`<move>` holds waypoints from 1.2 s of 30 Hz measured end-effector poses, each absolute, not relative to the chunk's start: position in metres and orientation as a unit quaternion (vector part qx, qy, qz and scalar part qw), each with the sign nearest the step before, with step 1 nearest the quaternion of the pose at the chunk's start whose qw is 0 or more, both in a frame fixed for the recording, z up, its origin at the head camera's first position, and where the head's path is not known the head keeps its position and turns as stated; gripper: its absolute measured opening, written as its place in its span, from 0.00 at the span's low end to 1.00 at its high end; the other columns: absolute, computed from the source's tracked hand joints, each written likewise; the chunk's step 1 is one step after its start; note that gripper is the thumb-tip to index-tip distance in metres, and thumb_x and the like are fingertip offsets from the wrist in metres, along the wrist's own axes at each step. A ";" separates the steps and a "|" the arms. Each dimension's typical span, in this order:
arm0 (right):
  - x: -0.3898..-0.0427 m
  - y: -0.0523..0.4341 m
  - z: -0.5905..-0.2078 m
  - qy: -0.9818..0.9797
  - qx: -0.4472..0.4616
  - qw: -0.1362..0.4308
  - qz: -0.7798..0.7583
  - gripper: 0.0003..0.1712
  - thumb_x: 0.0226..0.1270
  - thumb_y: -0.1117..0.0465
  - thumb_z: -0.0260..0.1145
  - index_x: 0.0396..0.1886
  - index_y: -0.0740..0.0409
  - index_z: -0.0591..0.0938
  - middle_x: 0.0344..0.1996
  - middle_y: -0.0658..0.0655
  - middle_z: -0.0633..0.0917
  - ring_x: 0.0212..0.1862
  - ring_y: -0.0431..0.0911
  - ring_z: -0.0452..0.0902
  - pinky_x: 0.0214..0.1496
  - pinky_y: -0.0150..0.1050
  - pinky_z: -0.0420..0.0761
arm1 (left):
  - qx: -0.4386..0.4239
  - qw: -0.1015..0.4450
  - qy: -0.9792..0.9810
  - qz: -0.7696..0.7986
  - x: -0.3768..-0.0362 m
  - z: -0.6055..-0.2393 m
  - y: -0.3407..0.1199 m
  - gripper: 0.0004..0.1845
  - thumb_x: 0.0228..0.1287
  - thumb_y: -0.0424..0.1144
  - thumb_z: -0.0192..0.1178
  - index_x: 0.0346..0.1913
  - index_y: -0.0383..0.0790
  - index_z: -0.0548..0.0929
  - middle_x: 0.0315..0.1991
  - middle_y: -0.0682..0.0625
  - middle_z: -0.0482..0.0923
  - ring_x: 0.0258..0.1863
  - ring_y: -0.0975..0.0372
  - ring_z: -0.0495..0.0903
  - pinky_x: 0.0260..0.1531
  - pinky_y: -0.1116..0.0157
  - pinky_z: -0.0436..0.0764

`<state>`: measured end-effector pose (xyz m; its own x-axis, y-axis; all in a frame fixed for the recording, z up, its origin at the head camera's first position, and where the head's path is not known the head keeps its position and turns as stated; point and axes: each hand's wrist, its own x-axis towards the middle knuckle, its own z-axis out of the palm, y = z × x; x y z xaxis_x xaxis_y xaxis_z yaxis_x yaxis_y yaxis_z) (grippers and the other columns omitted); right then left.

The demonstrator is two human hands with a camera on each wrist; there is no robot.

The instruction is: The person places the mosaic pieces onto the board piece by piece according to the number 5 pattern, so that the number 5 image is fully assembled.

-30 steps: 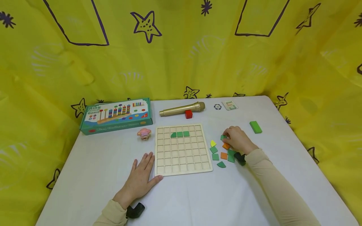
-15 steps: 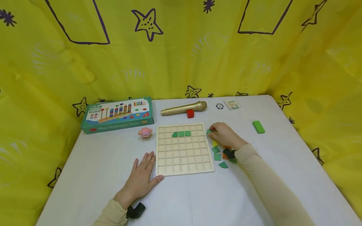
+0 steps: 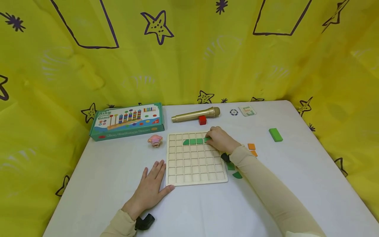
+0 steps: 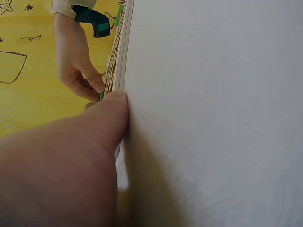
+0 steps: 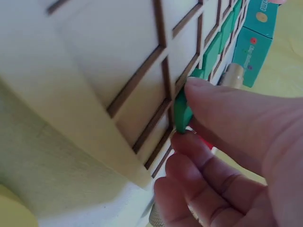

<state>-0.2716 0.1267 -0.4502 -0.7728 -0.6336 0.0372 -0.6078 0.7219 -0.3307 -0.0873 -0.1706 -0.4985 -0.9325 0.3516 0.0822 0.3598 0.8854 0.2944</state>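
Observation:
My right hand [image 3: 220, 139] is over the upper right of a wooden grid board [image 3: 193, 169]. In the right wrist view, its thumb and index finger pinch a green tile [image 5: 181, 111], held on edge at one of the board's squares. Left of it, a short row of green tiles [image 3: 193, 141] lies in the grid, the leftmost one with a curved side. My left hand [image 3: 149, 189] lies flat on the table along the board's left side, fingers straight and thumb at the near left corner.
Right of the board lie orange tiles [image 3: 251, 146] and a green quarter-round tile [image 3: 237, 175], others partly behind the forearm. Behind the board are a game box [image 3: 127, 121], a gold microphone [image 3: 192, 116], a red cube [image 3: 202, 120] and a pink figurine [image 3: 155, 140]. A green block [image 3: 275, 135] sits far right.
My right hand has picked up a green tile from the loose pieces and carried it left onto the board, beside the green row. The left hand stays in place beside the board.

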 end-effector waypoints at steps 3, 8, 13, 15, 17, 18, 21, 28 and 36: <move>-0.272 0.128 -0.449 0.927 -0.334 0.034 -0.166 0.11 0.65 0.67 0.68 0.44 0.68 0.85 0.37 0.60 0.83 0.43 0.54 0.76 0.50 0.46 0.76 | -0.181 0.005 -0.972 -0.149 -0.089 -0.498 -0.170 0.47 0.68 0.64 0.51 0.73 0.27 0.59 0.75 0.39 0.53 0.74 0.47 0.48 0.65 0.38 0.46; -0.273 0.129 -0.450 0.924 -0.338 0.035 -0.172 0.05 0.64 0.68 0.69 0.38 0.65 0.87 0.36 0.57 0.84 0.44 0.54 0.77 0.50 0.45 0.77 | -0.180 0.003 -0.973 -0.143 -0.088 -0.497 -0.169 0.47 0.68 0.64 0.52 0.73 0.27 0.59 0.75 0.38 0.53 0.74 0.46 0.48 0.65 0.37 0.47; -0.272 0.131 -0.453 0.924 -0.341 0.035 -0.171 0.05 0.63 0.68 0.69 0.38 0.62 0.88 0.37 0.55 0.84 0.44 0.51 0.76 0.50 0.44 0.77 | -0.184 0.016 -0.972 -0.147 -0.087 -0.497 -0.169 0.46 0.67 0.63 0.53 0.72 0.26 0.60 0.74 0.38 0.54 0.73 0.45 0.50 0.65 0.37 0.48; -0.271 0.131 -0.453 0.923 -0.341 0.039 -0.174 0.07 0.63 0.69 0.68 0.40 0.62 0.88 0.39 0.55 0.84 0.45 0.51 0.76 0.51 0.44 0.77 | -0.183 0.015 -0.972 -0.149 -0.086 -0.497 -0.169 0.46 0.67 0.63 0.54 0.72 0.26 0.60 0.74 0.38 0.54 0.73 0.45 0.50 0.65 0.37 0.47; -0.270 0.133 -0.451 0.919 -0.350 0.042 -0.178 0.08 0.64 0.69 0.67 0.42 0.62 0.88 0.40 0.56 0.84 0.46 0.52 0.76 0.52 0.45 0.76 | -0.182 0.016 -0.971 -0.152 -0.085 -0.496 -0.168 0.46 0.67 0.63 0.54 0.72 0.26 0.60 0.74 0.38 0.54 0.73 0.45 0.50 0.65 0.37 0.48; -0.269 0.136 -0.449 0.917 -0.350 0.045 -0.185 0.09 0.65 0.69 0.66 0.43 0.62 0.88 0.42 0.57 0.84 0.47 0.53 0.76 0.53 0.46 0.75 | -0.183 0.015 -0.971 -0.152 -0.085 -0.496 -0.168 0.46 0.67 0.63 0.54 0.72 0.26 0.60 0.74 0.37 0.54 0.73 0.45 0.50 0.64 0.36 0.48; -0.265 0.153 -0.443 0.920 -0.321 0.045 -0.219 0.11 0.68 0.68 0.64 0.47 0.64 0.86 0.46 0.59 0.83 0.51 0.55 0.76 0.56 0.49 0.74 | -0.188 0.015 -0.970 -0.153 -0.086 -0.494 -0.169 0.46 0.68 0.63 0.53 0.72 0.26 0.60 0.74 0.37 0.54 0.73 0.44 0.51 0.64 0.36 0.48; -0.255 0.236 -0.445 0.943 -0.193 0.057 -0.264 0.13 0.69 0.69 0.62 0.51 0.68 0.84 0.43 0.61 0.83 0.44 0.54 0.76 0.49 0.51 0.76 | -0.173 0.012 -0.973 -0.150 -0.085 -0.493 -0.173 0.46 0.66 0.62 0.56 0.72 0.27 0.60 0.74 0.38 0.55 0.73 0.45 0.50 0.65 0.37 0.46; -0.243 0.295 -0.456 0.938 -0.198 0.097 -0.266 0.13 0.64 0.68 0.68 0.47 0.69 0.84 0.36 0.57 0.81 0.38 0.52 0.72 0.43 0.48 0.74 | -0.178 0.012 -0.970 -0.163 -0.087 -0.500 -0.170 0.47 0.67 0.63 0.54 0.73 0.27 0.59 0.75 0.39 0.53 0.74 0.46 0.48 0.66 0.38 0.45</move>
